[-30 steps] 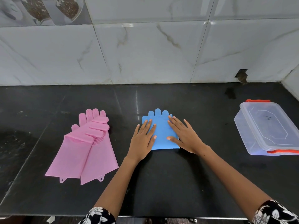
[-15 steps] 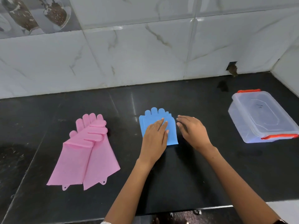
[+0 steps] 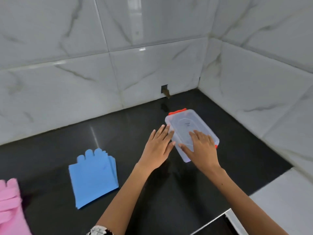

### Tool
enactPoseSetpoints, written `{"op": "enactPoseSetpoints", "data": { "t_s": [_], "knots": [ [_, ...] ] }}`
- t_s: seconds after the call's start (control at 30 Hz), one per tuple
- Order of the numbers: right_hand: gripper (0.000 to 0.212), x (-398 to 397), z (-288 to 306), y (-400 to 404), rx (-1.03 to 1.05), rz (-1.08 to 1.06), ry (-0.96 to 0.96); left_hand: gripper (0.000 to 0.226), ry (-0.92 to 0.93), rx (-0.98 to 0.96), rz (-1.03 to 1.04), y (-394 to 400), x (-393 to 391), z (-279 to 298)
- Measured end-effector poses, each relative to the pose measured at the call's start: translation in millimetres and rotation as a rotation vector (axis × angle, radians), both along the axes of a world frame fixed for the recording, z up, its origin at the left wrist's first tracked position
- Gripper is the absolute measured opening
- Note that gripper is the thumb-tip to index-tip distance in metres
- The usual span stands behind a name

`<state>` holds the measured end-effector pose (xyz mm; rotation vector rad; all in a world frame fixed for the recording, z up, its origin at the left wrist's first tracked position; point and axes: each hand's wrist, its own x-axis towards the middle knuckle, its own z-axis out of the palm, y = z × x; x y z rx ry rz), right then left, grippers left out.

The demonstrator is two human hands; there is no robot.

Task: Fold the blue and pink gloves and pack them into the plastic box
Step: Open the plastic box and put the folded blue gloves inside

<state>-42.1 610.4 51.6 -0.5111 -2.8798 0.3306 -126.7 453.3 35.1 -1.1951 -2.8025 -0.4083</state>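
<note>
1. Step in hand, judged: opening the plastic box (image 3: 189,131); lid on, red clips at both ends.
2. Right hand (image 3: 202,148) lies flat on the lid, fingers straight. Left hand (image 3: 158,146), fingers straight, touches the box's left side.
3. Next, likely: release the clips, lift the lid.
4. Box looks empty. Blue gloves (image 3: 94,177) lie folded on the counter (image 3: 169,192), well left; pink gloves (image 3: 10,206) at the far left edge.

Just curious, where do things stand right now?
Left hand open beside plastic box; right hand flat on its lid. Blue gloves folded, unpacked. Lid on.
</note>
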Motion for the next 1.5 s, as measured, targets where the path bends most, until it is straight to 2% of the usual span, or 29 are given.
{"op": "enactPoseSetpoints", "data": {
  "t_s": [0.13, 0.27, 0.6, 0.73, 0.8, 0.87, 0.97, 1.07, 1.17, 1.27, 1.37, 1.5],
  "knots": [
    [0.067, -2.1, -12.3, 15.3, 0.045, 0.098, -0.108, 0.054, -0.048, -0.09, -0.025, 24.4, -17.7, -4.0],
    [0.06, -3.9, -13.1, 27.1, 0.089, 0.22, -0.062, 0.044, -0.023, 0.058, 0.006, 19.9, -12.8, -0.5],
    [0.05, -12.1, -6.3, 35.5, -0.122, 0.764, -0.081, 0.026, -0.047, 0.142, 0.247, -46.8, 63.7, -8.8],
    [0.048, -3.7, -10.4, 20.2, -0.138, 0.88, -0.059, 0.021, -0.077, 0.172, 0.306, -52.3, 97.0, -11.5],
    [0.043, 1.9, -11.7, 19.0, -0.21, 0.863, -0.017, 0.023, -0.06, 0.173, 0.302, -51.8, 102.9, -10.7],
    [0.033, 6.6, -13.2, 20.0, -0.374, 0.776, 0.107, 0.022, -0.074, 0.184, 0.301, -52.1, 103.1, -8.0],
    [0.03, 7.7, -13.7, 18.6, -0.566, 0.458, 0.326, 0.021, -0.113, 0.204, 0.29, -53.3, 99.2, -8.1],
    [0.044, -1.0, -11.1, 14.4, -0.721, 0.1, 0.232, 0.024, -0.122, 0.224, 0.281, -54.4, 94.0, -8.4],
    [0.027, -7.9, -10.6, 10.2, -0.858, 0.061, 0.197, 0.026, -0.152, 0.24, 0.287, -54.7, 91.6, -8.4],
    [0.01, -11.3, -10.2, 9.0, -0.839, 0.019, 0.216, 0.028, -0.173, 0.249, 0.308, -54.4, 91.8, -8.1],
    [0.011, -14.0, -10.2, 9.9, -0.768, 0.013, 0.211, 0.03, -0.177, 0.245, 0.323, -52.3, 92.2, -6.6],
    [0.017, -16.0, -12.5, 4.9, -0.545, 0.055, 0.194, 0.037, -0.162, 0.234, 0.333, -50.2, 92.9, -4.7]
  ]
}}
